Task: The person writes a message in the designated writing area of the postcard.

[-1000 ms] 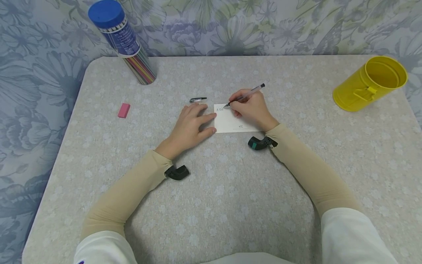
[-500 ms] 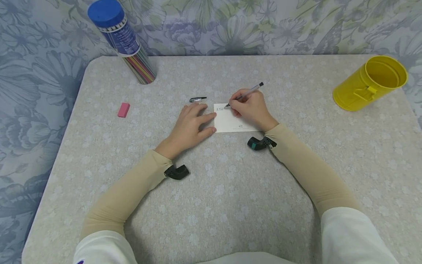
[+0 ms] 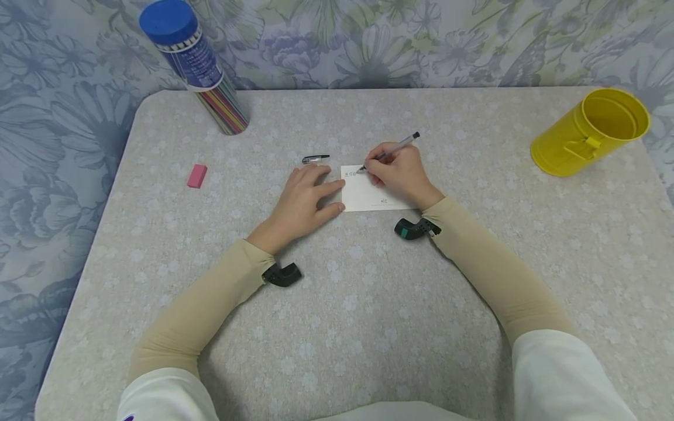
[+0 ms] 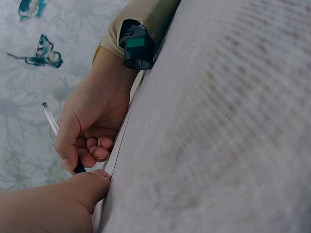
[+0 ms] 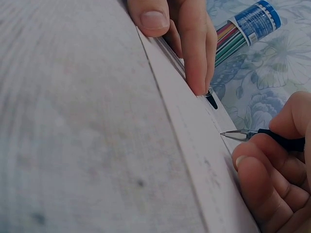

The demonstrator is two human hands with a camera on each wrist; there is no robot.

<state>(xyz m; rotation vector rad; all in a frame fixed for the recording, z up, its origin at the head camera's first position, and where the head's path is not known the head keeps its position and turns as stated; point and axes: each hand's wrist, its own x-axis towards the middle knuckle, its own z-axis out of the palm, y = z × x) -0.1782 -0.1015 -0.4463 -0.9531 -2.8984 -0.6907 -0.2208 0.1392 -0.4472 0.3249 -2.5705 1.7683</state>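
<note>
A small white card point(image 3: 363, 196) lies on the table with a short row of handwriting near its top left and a mark low down. My right hand point(image 3: 400, 172) pinches a clear-barrelled pen point(image 3: 402, 143) with a black grip, its metal tip point(image 5: 235, 134) right at the card in the right wrist view. My left hand point(image 3: 305, 202) lies spread at the card's left edge, fingertips and thumb point(image 5: 154, 19) on that edge. Just beyond the left fingers lies the pen cap point(image 3: 316, 158), partly hidden by them in the right wrist view.
A pink eraser point(image 3: 197, 176) lies at the left. At the back left stands a clear tube of coloured pencils point(image 3: 223, 108) with a blue lid. An open yellow canister point(image 3: 571, 149) stands at the right. Floral wallpaper point(image 3: 379, 47) backs the table point(image 3: 342, 327).
The pen tip has shifted slightly at the end of the writing, first right, then back left. The handwriting looks a little fuller. My left hand stays where it was.
</note>
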